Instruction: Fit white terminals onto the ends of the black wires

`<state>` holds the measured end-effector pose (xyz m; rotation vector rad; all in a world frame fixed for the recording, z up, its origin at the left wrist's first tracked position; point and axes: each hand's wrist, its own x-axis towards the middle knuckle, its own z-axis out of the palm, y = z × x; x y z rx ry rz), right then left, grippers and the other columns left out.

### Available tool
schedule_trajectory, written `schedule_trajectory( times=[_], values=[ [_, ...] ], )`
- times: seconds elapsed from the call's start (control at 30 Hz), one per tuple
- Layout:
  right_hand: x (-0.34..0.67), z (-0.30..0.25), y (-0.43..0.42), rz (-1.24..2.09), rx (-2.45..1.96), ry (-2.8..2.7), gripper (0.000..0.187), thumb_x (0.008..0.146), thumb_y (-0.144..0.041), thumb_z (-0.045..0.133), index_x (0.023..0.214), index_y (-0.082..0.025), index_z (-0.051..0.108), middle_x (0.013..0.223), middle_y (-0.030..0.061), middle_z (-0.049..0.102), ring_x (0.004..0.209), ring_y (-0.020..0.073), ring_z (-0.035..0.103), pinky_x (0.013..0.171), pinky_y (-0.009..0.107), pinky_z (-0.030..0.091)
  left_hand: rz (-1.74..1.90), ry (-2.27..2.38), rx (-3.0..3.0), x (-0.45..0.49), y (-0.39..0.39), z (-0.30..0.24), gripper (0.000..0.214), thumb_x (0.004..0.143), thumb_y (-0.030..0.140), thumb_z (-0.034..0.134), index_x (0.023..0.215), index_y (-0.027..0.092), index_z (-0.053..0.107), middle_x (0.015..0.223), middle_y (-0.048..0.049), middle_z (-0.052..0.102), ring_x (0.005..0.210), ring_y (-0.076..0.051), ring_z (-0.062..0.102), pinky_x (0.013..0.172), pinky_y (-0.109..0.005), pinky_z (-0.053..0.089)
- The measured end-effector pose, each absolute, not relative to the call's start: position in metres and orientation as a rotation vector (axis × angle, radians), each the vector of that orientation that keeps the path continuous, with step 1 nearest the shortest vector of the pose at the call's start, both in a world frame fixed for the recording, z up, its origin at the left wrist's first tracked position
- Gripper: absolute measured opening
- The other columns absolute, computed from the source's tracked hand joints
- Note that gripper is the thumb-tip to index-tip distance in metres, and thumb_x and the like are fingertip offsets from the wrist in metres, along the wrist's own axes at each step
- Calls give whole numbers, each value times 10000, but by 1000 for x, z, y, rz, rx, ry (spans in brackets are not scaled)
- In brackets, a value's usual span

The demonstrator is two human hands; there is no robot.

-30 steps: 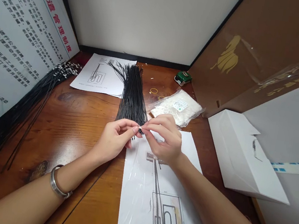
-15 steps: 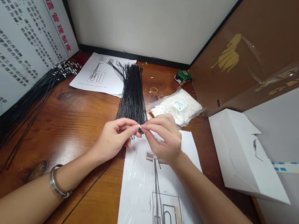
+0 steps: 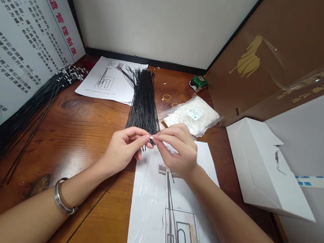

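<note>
My left hand [image 3: 126, 148] is closed in a pinch on a small white connector [image 3: 151, 138]. The fingertips of my right hand [image 3: 176, 148] are pressed together against its other side; what lies between them is too small and covered to make out. Right behind the fingertips lies a thick bundle of black wires [image 3: 144, 98], its near ends partly hidden by my hands. Under my right hand is a printed sheet [image 3: 147, 217] with a wiring drawing, and a short dark strand shows below the palm.
A clear bag of small white pieces [image 3: 195, 114] lies beyond my right hand, near a green tape measure [image 3: 198, 83]. Another drawing sheet [image 3: 91, 82] is at the back. Black wires with white ends [image 3: 54, 85] lie at left; a white box [image 3: 261, 169] stands right.
Both hands stay in nearly the same place, fingertips together. The white connector shows slightly differently between them; the rest has not moved.
</note>
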<state>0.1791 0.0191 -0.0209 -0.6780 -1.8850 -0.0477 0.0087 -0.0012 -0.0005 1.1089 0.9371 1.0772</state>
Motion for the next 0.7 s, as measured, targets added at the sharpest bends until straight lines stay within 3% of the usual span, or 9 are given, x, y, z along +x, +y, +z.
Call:
schedule_trajectory(
  times=[0.7],
  values=[
    [179, -22, 19, -66, -683, -1906, 154, 786, -76, 665, 864, -208, 646, 754, 33, 686, 695, 179, 595, 623, 353, 491, 1082, 962, 1126, 9, 0, -1, 210, 775, 325, 689, 806, 122, 645, 660, -9, 672, 422, -61, 533, 427, -192, 441]
  ],
)
